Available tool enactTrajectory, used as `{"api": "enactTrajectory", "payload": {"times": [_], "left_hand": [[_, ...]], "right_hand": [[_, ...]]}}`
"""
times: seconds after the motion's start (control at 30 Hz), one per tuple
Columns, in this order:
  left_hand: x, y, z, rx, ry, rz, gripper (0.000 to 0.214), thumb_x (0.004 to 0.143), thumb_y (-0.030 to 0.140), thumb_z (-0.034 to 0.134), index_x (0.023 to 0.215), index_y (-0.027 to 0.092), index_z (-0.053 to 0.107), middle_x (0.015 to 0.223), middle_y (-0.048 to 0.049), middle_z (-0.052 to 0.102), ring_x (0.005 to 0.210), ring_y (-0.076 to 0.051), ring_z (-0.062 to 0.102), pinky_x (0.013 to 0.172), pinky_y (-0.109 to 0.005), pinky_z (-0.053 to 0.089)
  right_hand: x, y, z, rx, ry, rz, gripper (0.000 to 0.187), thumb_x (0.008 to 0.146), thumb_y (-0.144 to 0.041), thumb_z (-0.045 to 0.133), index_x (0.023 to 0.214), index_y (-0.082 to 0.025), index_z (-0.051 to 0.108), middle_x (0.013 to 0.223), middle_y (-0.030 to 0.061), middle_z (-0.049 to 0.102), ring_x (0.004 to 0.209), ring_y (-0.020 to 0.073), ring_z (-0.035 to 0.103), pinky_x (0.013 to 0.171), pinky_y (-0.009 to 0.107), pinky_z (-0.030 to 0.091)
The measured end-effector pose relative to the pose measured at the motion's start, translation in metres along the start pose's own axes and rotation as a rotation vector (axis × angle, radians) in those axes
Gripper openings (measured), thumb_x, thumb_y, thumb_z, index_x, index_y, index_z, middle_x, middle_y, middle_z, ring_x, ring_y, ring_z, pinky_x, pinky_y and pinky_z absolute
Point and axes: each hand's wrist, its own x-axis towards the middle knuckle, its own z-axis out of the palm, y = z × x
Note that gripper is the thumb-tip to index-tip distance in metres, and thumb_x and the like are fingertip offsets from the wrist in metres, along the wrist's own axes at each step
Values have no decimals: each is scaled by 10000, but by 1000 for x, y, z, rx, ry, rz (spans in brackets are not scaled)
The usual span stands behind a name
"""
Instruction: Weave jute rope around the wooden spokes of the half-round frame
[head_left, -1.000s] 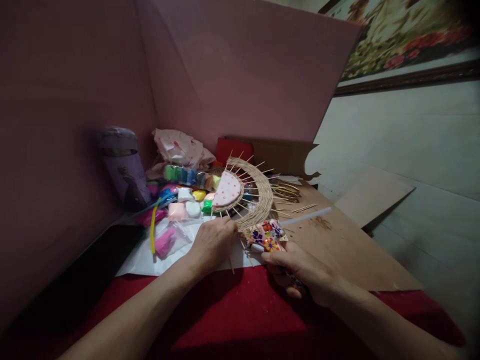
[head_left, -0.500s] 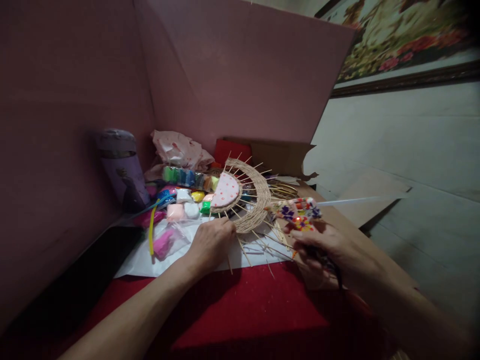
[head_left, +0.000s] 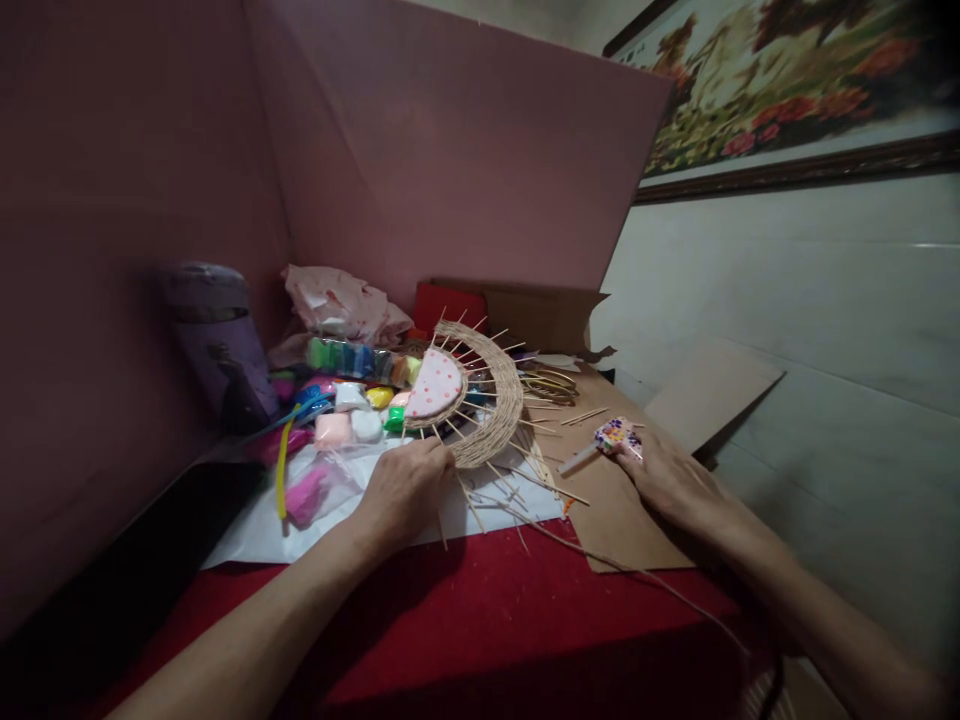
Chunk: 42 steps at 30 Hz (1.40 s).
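Observation:
My left hand [head_left: 409, 485] pinches the lower end of a semicircular weaving [head_left: 499, 420], a band of twine woven over thin sticks that fan outward. At its centre is a half-round pad [head_left: 435, 383] of pale cloth with red dots. My right hand [head_left: 664, 480] is closed on a flower-patterned hot glue gun [head_left: 619, 437], low over the brown cardboard at the right. A translucent glue stick [head_left: 577, 459] juts from the gun toward the left. My palm and fingers hide part of the gun. A loose strand of twine [head_left: 600, 555] trails from the weaving toward the lower right.
Packets of coloured clay [head_left: 349, 425] and a purple tumbler [head_left: 221, 350] stand at the left. White paper [head_left: 255, 525] and cardboard [head_left: 630, 530] cover parts of the red cloth [head_left: 450, 620]. Loose sticks [head_left: 585, 416] lie on the cardboard. Pink panels rise behind.
My right hand has moved right, away from the weaving, and turned the glue gun so its glue stick now points left. My left hand keeps its hold. The view has shifted slightly.

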Motion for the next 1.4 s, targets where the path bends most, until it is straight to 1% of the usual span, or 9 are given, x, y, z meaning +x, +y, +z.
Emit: {"api": "enactTrajectory", "payload": {"times": [0.13, 0.2, 0.3, 0.47, 0.57, 0.7, 0.87, 1.13, 1.4], "left_hand": [[0, 0, 1, -5, -1, 5, 159, 833, 163, 427, 754, 157, 565, 748, -28, 581, 701, -152, 539, 613, -266, 369], [0, -1, 1, -16, 0, 7, 159, 834, 165, 429, 755, 156, 566, 746, -26, 578, 699, -150, 537, 613, -265, 373], [-1, 0, 0, -28, 2, 9, 159, 837, 175, 433, 755, 156, 568, 742, -23, 572, 692, -147, 531, 610, -265, 377], [-2, 1, -2, -18, -5, 17, 175, 829, 181, 443, 711, 162, 571, 722, -19, 559, 670, -136, 518, 600, -261, 381], [-3, 1, -3, -21, 1, 42, 194, 831, 176, 435, 694, 163, 571, 711, -16, 548, 655, -130, 510, 588, -258, 382], [-6, -1, -3, -26, 12, 69, 194, 832, 153, 422, 731, 155, 588, 714, -28, 550, 668, -136, 510, 588, -262, 391], [-8, 2, -10, 28, 14, 119, 189, 822, 120, 422, 709, 154, 570, 712, -34, 537, 653, -147, 477, 580, -278, 383], [-10, 7, -22, 196, -27, 208, 130, 802, 157, 496, 843, 196, 614, 752, -46, 556, 730, -200, 456, 639, -346, 374], [-9, 12, -22, 306, -53, 288, 119, 813, 163, 494, 816, 154, 613, 797, -77, 586, 774, -230, 477, 655, -381, 366]], "right_hand": [[-14, -35, -17, -216, 180, -98, 305, 871, -319, 398, 926, -87, 588, 911, 206, 564, 820, 293, 530, 668, 380, 371], [-24, -64, -28, -69, 262, -293, 229, 873, -252, 407, 914, -131, 596, 949, 160, 551, 868, 262, 506, 734, 377, 369], [-36, -109, -38, 230, 273, -608, 188, 858, -180, 431, 946, -177, 597, 954, 89, 541, 887, 211, 475, 777, 339, 365], [-36, -154, -24, 334, 200, -780, 128, 814, -172, 501, 870, -182, 615, 923, 73, 522, 876, 203, 431, 757, 342, 348], [-32, -158, -9, 349, 207, -807, 137, 836, -221, 492, 829, -177, 621, 899, 70, 516, 856, 193, 417, 748, 335, 338], [-34, -152, 1, 324, 213, -823, 208, 863, -224, 448, 977, -195, 619, 898, 72, 514, 857, 198, 408, 739, 334, 330], [-38, -149, 0, 231, 212, -869, 274, 861, -231, 458, 1108, -202, 574, 906, 80, 522, 862, 213, 406, 728, 336, 328], [-37, -151, 3, 156, 260, -895, 280, 872, -226, 444, 1120, -184, 569, 909, 90, 535, 864, 221, 411, 739, 353, 328], [-39, -152, 0, 119, 254, -918, 271, 876, -201, 431, 1104, -161, 571, 941, 107, 544, 869, 223, 413, 761, 368, 339]]}}
